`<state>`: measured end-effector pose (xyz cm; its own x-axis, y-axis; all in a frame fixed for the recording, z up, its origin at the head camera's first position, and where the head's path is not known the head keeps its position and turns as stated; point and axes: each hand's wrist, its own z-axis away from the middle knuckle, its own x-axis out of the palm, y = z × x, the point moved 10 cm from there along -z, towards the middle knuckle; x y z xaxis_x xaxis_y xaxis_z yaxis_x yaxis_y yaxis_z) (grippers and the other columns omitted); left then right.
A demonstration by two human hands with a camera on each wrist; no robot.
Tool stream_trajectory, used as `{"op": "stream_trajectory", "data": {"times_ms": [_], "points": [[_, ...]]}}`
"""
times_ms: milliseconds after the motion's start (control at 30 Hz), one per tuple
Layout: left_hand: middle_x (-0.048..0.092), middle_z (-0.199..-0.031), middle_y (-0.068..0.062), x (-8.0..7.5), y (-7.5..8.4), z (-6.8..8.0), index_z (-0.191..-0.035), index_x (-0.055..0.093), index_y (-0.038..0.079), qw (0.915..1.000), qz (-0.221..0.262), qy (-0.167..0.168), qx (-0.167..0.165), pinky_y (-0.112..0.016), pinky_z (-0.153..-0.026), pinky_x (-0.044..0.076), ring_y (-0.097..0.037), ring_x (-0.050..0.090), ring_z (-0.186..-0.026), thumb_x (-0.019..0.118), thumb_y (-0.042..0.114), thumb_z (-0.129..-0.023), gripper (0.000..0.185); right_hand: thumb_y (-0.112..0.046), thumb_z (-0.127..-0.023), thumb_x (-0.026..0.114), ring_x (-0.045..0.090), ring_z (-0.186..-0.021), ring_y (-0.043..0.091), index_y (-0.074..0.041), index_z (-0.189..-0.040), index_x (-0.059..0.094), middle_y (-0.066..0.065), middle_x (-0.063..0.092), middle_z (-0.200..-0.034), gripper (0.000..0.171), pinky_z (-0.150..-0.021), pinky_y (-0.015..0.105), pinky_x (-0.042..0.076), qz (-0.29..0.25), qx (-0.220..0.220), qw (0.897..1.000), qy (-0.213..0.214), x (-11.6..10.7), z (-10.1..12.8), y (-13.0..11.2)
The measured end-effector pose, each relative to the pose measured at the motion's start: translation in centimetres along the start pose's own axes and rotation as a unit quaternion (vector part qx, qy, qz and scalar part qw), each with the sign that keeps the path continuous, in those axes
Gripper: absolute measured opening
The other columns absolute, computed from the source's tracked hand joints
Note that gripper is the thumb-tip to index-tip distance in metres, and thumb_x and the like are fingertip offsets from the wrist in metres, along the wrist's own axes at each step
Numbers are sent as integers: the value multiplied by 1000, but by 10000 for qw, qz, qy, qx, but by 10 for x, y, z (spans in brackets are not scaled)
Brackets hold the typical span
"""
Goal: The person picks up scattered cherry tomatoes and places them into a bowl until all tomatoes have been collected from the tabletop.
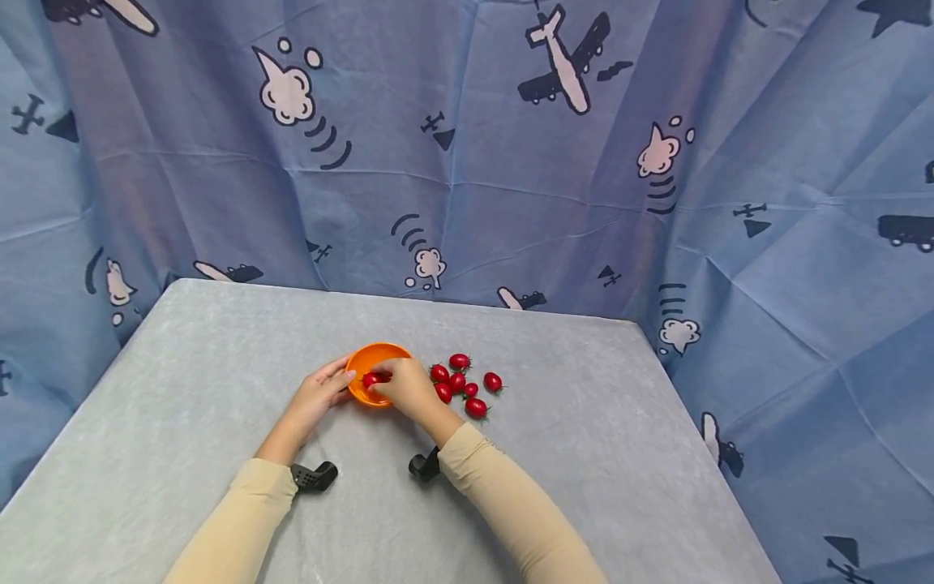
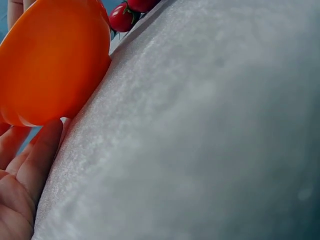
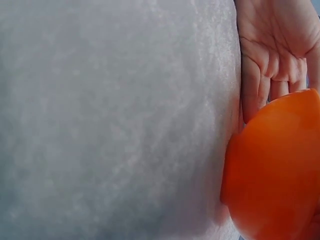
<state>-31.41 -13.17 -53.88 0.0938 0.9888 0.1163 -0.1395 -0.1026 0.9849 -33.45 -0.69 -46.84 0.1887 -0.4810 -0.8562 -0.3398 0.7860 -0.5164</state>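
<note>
Tomato [image 1: 370, 379] in right hand [image 1: 407, 388] over bowl [image 1: 374, 358].

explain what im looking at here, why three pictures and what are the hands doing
No machine here: a person works with bare hands and wears three cameras. The wide picture comes from a head camera looking down at a grey table. The two close-ups come from cameras strapped to the wrists, so they look skewed. An orange bowl stands on the table. The left hand rests open against its side, fingers fairly straight, which the right wrist view also shows. The right hand is at the bowl's rim, fingers curled over a red cherry tomato; the grip itself is hard to see. More tomatoes lie loose to the right of the bowl. A blue cloth with aeroplane prints hangs behind.
</note>
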Motion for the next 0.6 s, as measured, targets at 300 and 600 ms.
{"op": "stream_trajectory", "data": {"times_ms": [300,600], "points": [[40,-153,-24,1,1,-1,-153,34,0,10000,32,-26,38,-12,-86,52,11,62,-96,51,19,-104,55,-22,-85,79,69,-100,15,-11,-111,77,2,77,-105,28,-91,25,55,357,-123,9993,-40,2,-1,-2],[40,-154,-22,1,-1,-1,-153,34,1,10000,28,-83,5,-12,-87,52,11,61,-98,51,21,-104,56,-22,-85,80,69,-100,17,-10,-110,77,3,77,-106,28,-92,28,54,223,-142,9996,-30,2,-1,-1]]}}
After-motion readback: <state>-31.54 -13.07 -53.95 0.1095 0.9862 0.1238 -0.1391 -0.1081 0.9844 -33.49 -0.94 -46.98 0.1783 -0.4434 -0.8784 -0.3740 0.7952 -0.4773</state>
